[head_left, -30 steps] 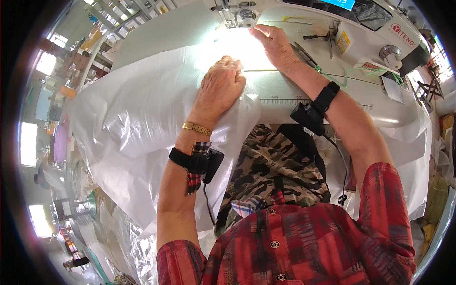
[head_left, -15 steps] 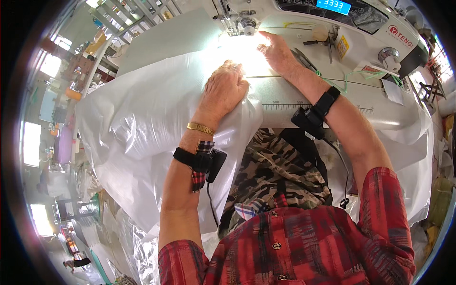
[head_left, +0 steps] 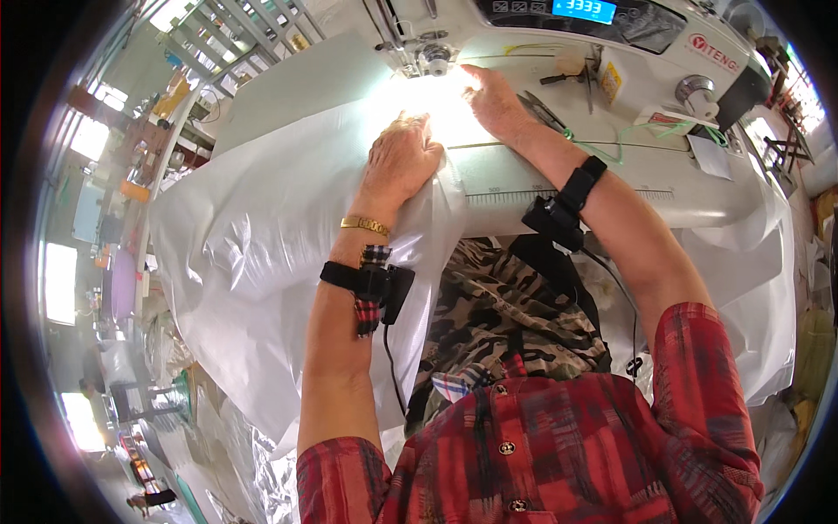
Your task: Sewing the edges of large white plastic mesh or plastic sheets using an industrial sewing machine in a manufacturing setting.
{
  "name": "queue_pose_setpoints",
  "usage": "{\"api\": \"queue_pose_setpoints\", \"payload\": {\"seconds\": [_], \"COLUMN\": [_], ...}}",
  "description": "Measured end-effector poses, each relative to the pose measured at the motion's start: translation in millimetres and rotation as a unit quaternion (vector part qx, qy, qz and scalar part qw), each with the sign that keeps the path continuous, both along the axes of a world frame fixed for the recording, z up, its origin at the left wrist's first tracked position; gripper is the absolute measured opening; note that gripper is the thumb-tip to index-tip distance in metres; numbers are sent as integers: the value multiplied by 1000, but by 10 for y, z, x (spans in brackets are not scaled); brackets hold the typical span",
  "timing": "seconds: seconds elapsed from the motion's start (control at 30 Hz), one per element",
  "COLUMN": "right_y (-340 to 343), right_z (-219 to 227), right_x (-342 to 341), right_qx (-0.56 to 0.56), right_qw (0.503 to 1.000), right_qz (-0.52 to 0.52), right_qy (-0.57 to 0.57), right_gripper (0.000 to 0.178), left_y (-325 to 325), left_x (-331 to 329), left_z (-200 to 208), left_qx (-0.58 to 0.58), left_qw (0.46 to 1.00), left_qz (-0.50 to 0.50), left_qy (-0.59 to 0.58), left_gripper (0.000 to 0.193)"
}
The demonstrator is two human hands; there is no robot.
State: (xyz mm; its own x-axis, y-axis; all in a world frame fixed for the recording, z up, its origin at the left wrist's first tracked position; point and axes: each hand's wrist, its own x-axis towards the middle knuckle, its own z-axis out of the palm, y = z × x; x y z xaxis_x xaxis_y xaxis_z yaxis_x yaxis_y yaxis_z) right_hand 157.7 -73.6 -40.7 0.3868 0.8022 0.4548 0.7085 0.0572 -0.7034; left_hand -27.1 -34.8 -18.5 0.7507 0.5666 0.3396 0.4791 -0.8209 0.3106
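Note:
A large sheet of shiny white plastic film (head_left: 262,201) drapes over the sewing machine's bed and hangs down to my left. My left hand (head_left: 403,159) is closed on it, knuckles up and fingers curled, just in front of the lit needle area. The sewing machine's presser and needle part (head_left: 434,59) is above the glare. Beside it, to the right, my right hand (head_left: 493,105) has its fingers bent together toward the needle. Strong light washes out its fingertips and whatever is between them. The stitching spot itself is also lost in the glare.
Scissors-like metal tools (head_left: 543,112) lie on the machine bed right of my right hand, near a green cord (head_left: 621,144). A handwheel (head_left: 697,94) is at the right end. A ruler scale (head_left: 515,194) runs along the front edge. Metal racks (head_left: 236,39) stand at far left.
The view has shifted slightly, so the machine appears farther left and lower. My left hand is a little closer to the needle with the film. My right hand stays beside the needle.

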Motion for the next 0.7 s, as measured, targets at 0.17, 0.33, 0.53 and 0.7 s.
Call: {"api": "queue_pose_setpoints", "payload": {"seconds": [0.17, 0.33, 0.53, 0.7], "right_y": [-232, -1456, -1889, -1371], "right_z": [162, 204, -445, -1072], "right_x": [-133, -711, -1131, -1552], "right_qx": [-62, -68, -104, -124], "right_qw": [988, 966, 931, 878], "right_qz": [121, 176, 200, 171], "right_qy": [74, 178, 287, 430], "right_gripper": [37, 32, 33, 47], "left_y": [70, -105, 313, 508], "left_x": [-182, -849, -1644, -1540], "left_z": [84, 130, -234, -197], "left_qx": [-144, -15, 55, 18], "left_qw": [990, 996, 984, 989], "left_qz": [5, 62, 156, 129], "left_qy": [1, 57, 65, 68], "left_gripper": [48, 64, 71, 74]}}
